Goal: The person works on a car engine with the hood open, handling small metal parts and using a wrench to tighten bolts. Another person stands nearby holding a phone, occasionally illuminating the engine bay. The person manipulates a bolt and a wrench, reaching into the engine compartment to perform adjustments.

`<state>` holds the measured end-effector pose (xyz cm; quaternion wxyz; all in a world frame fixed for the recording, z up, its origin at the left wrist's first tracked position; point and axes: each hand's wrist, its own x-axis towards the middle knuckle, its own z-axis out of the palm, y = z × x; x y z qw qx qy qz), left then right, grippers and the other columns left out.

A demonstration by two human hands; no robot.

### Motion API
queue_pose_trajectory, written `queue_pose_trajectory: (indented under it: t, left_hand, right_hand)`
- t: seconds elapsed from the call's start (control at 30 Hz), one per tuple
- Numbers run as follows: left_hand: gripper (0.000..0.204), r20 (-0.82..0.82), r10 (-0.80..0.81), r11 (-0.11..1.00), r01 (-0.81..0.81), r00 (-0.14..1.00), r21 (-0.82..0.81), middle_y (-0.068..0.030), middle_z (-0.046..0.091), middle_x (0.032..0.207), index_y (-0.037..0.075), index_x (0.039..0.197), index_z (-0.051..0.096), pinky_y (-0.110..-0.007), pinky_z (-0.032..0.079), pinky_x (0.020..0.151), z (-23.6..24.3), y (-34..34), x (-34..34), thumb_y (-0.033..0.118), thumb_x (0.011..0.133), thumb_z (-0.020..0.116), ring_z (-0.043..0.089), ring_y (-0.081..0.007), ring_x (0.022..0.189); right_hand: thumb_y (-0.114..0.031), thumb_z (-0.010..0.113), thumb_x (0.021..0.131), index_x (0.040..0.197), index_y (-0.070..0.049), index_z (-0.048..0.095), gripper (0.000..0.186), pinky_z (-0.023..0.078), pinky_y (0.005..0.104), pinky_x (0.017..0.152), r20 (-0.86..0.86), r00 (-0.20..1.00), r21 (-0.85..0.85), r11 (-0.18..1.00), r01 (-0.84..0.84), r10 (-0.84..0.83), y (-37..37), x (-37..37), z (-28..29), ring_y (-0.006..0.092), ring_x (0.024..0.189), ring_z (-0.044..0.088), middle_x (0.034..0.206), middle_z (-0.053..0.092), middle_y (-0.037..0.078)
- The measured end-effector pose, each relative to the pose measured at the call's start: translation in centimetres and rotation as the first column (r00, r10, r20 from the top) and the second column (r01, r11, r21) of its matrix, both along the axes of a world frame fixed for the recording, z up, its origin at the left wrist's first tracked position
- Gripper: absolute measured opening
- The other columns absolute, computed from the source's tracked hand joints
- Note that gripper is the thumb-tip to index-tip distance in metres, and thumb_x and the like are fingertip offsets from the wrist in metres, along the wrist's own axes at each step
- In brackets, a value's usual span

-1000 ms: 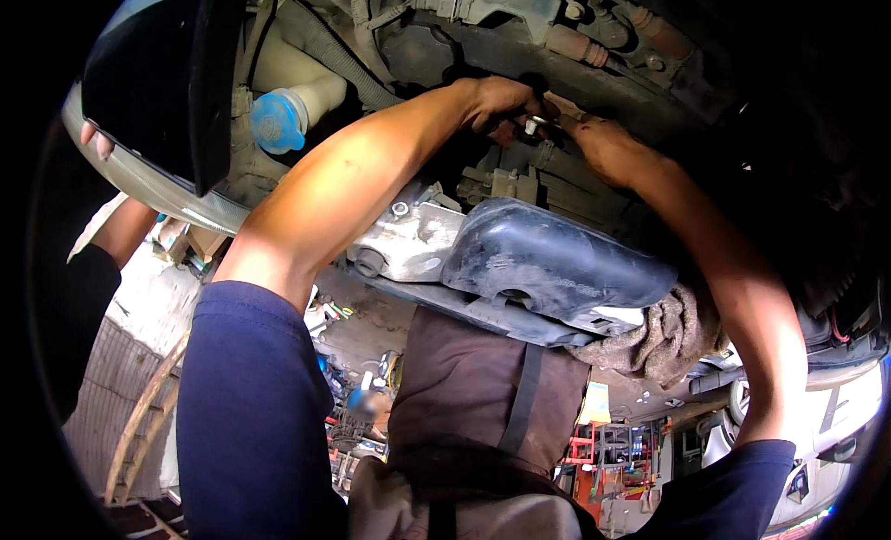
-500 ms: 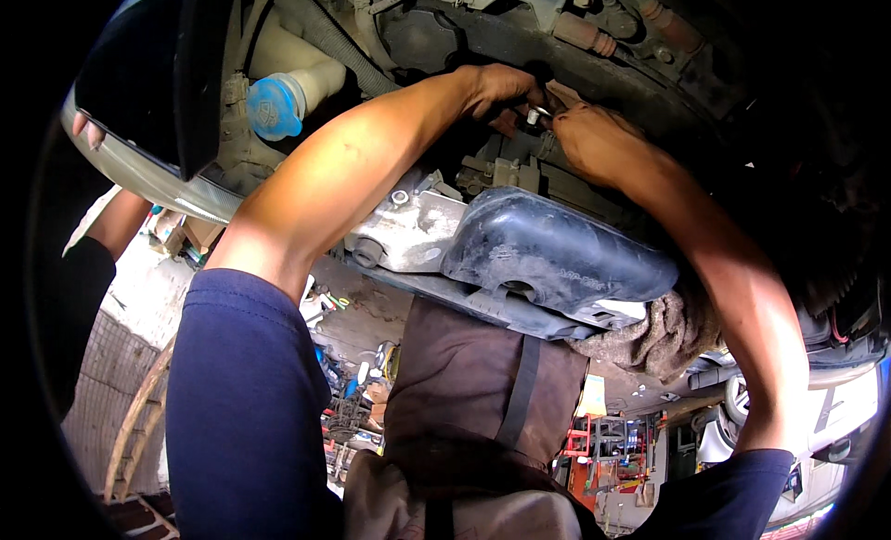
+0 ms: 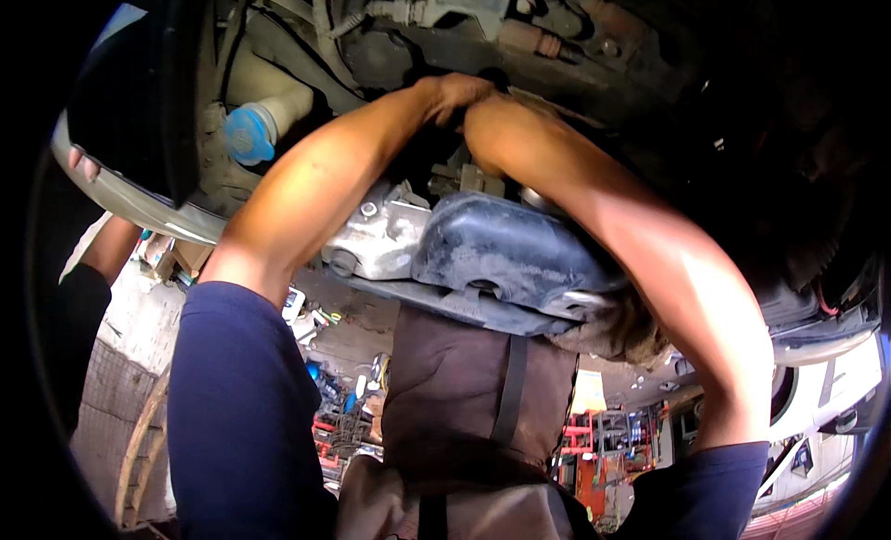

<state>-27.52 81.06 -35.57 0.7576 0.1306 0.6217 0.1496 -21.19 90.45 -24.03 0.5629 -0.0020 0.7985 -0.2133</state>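
Both the left hand (image 3: 461,95) and right hand (image 3: 490,130) reach up together into the dark, greasy engine underside (image 3: 520,39) above the dusty black oil pan (image 3: 506,248), their grip hidden from view.

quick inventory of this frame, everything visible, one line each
oil pan: 1, dark blue-grey, dusty, centre, under the engine
metal housing: 1, silver-grey, bolted, just left of the oil pan
cap: 1, blue, on a pale tank neck, upper left
rag: 1, brown, lower right edge of the oil pan
apron: 1, brown with a dark strap, lower centre
second person's arm: 1, dark sleeve, far left
left hand: 1, raised into the engine underside, top centre; fingers hidden
right hand: 1, beside the left hand, touching it; fingers hidden
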Motion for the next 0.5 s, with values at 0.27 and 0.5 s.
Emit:
queue_pose_trajectory:
  t: [0.27, 0.5]
  left_hand:
    - [0.012, 0.246, 0.521, 0.835, -0.428, 0.817, -0.347, 0.0015, 0.05, 0.066, 0.008, 0.086, 0.059, -0.028, 0.046, 0.058, 2.6, 0.4, 0.4, 0.018, 0.081, 0.06, 0.045, -0.0109, 0.054]
    - [0.019, 0.229, 0.514, 0.837, -0.426, 0.826, -0.344, -0.0029, 0.052, 0.07, 0.005, 0.084, 0.055, -0.035, 0.052, 0.066, 3.3, 0.6, 0.5, 0.023, 0.081, 0.061, 0.049, -0.0156, 0.055]
  right_hand:
    - [-0.002, 0.048, 0.081, 0.096, 0.001, 0.064, 0.023, 0.052, 0.0401, 0.076, -0.077, 0.993, -0.024, 0.996, -0.089, 0.087, 5.1, 3.7, 2.3, 0.0324, 0.09, 0.063, 0.1, 0.063, 0.02]
    - [-0.005, 0.042, 0.085, 0.101, 0.001, 0.061, 0.026, 0.051, 0.0402, 0.08, -0.119, 0.992, -0.019, 0.998, -0.052, 0.049, 5.8, 5.3, 0.6, 0.0335, 0.096, 0.061, 0.103, 0.062, 0.021]
